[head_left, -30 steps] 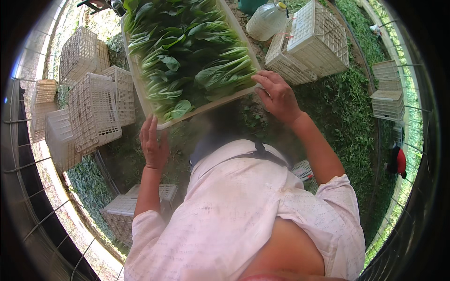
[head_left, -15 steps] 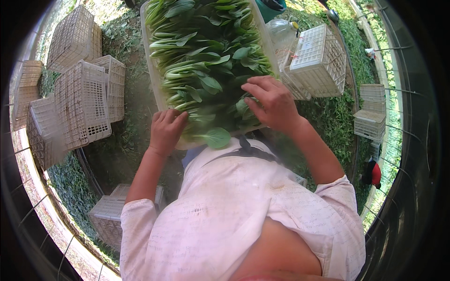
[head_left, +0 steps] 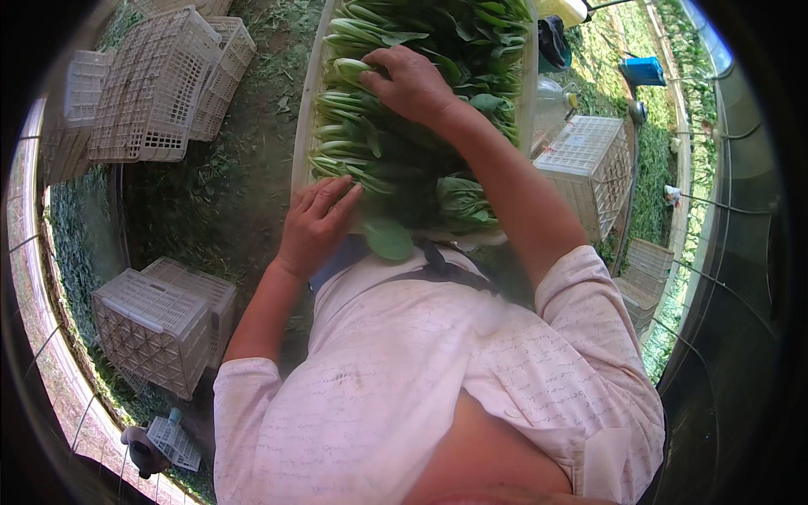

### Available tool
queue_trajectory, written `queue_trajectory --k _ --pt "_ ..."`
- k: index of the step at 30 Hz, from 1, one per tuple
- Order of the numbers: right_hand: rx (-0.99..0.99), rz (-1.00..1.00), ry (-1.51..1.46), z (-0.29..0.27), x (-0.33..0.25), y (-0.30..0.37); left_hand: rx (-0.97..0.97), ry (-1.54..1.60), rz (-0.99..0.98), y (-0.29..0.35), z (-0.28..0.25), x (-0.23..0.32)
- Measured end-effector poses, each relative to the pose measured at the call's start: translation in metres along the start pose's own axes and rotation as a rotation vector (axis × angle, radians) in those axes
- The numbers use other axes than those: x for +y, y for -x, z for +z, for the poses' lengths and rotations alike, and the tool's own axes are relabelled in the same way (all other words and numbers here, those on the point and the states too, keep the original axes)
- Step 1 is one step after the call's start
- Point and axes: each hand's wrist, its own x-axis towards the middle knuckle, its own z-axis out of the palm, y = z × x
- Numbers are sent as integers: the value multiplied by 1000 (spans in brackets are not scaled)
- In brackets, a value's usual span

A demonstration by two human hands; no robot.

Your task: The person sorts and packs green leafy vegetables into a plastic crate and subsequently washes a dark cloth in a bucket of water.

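Observation:
A long pale plastic crate (head_left: 306,126) stands before me, packed with rows of leafy greens (head_left: 353,108) whose light stalk ends point left and whose dark leaves lie to the right. My right hand (head_left: 411,86) reaches across the crate with bent fingers, thumb and forefinger closed round a thick-stalked bunch near the left row. At the near left corner, my left hand (head_left: 317,220) lies with its fingers stretched over the nearest stalk ends, touching them. A single broad leaf (head_left: 388,240) hangs over the near rim. Another bunch (head_left: 463,200) sits in the near right corner.
White lattice crates (head_left: 156,93) are stacked at the far left, more crates (head_left: 164,316) stand at the near left, and another stack (head_left: 589,164) is to the right. A clear plastic jug (head_left: 551,105) and a dark bucket (head_left: 553,44) stand beside the crate's right side.
My right hand has moved far and left from the crate's near right part to the stalk row. A bunch now shows in the near right corner. The view has shifted, while my left hand stays near the corner.

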Motion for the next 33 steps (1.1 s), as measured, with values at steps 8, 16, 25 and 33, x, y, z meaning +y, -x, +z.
queue_trajectory --k 8,16,25,33 --pt "128 -435 -38 -100 -105 37 16 91 -257 4 36 28" --pt "-254 -144 108 51 -42 80 91 11 -172 -4 42 34" --pt "-76 -284 256 80 -22 92 88 -132 -74 14 17 5" --pt "-478 -62 101 18 -50 60 -301 -140 99 -39 1 -79"
